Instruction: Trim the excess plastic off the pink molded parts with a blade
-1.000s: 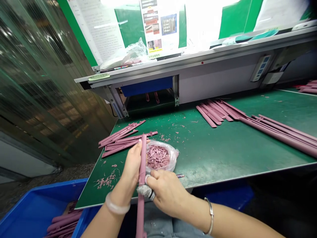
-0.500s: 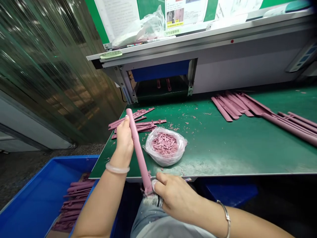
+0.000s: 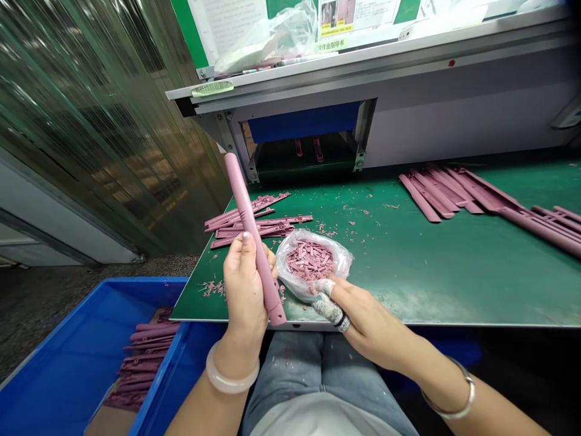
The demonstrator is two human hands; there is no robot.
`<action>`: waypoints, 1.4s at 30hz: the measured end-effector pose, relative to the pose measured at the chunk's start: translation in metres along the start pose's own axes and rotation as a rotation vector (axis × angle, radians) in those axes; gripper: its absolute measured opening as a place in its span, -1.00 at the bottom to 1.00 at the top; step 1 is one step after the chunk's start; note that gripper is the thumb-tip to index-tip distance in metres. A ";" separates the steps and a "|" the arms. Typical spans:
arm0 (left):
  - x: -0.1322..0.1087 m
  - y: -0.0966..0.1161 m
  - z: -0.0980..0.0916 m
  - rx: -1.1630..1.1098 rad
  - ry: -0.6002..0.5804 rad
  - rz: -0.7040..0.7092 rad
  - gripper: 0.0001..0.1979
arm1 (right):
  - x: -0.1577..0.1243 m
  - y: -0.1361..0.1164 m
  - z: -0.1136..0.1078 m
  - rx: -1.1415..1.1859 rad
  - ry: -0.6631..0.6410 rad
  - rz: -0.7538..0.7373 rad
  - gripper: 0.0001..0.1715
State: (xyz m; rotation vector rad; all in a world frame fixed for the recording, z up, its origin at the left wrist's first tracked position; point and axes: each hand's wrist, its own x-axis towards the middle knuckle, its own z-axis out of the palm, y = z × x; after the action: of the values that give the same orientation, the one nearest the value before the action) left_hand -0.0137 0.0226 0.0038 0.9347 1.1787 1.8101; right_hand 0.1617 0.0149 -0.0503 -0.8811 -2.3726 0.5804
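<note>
My left hand (image 3: 244, 290) is closed round a long pink plastic bar (image 3: 249, 225), held tilted with its top leaning left above the table's front edge. My right hand (image 3: 363, 318), with a bandaged forefinger, reaches to the rim of a clear plastic bag (image 3: 313, 261) full of small pink scraps; its fingertips are pinched at the bag's near edge, and what they hold is too small to make out.
A green table (image 3: 408, 266) carries flat pink strips (image 3: 254, 223) at the left, more pink bars (image 3: 458, 194) at the right, and scattered shavings. A blue bin (image 3: 91, 357) with pink bars sits low left. A grey conveyor frame (image 3: 408, 97) runs behind.
My left hand raised the pink bar up and away from my lap. My right hand let go of the bar's lower end and moved up to the scrap bag.
</note>
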 end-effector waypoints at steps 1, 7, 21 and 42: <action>-0.001 0.001 0.001 0.008 -0.009 -0.017 -0.75 | 0.000 -0.002 -0.003 0.023 -0.027 -0.026 -0.60; -0.007 0.001 0.004 0.061 -0.090 -0.086 -0.72 | 0.006 -0.016 -0.009 0.044 -0.096 -0.042 -0.35; -0.006 -0.004 0.001 0.097 -0.256 -0.203 -0.77 | 0.012 -0.019 -0.013 -0.128 0.002 -0.043 -0.45; -0.010 -0.002 0.005 0.051 -0.019 -0.070 -0.72 | -0.001 -0.017 0.020 -0.124 0.320 0.217 -0.73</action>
State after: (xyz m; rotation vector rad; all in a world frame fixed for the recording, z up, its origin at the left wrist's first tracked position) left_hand -0.0049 0.0159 0.0019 0.9263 1.2352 1.7192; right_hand 0.1427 -0.0020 -0.0563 -1.1999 -2.0554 0.3453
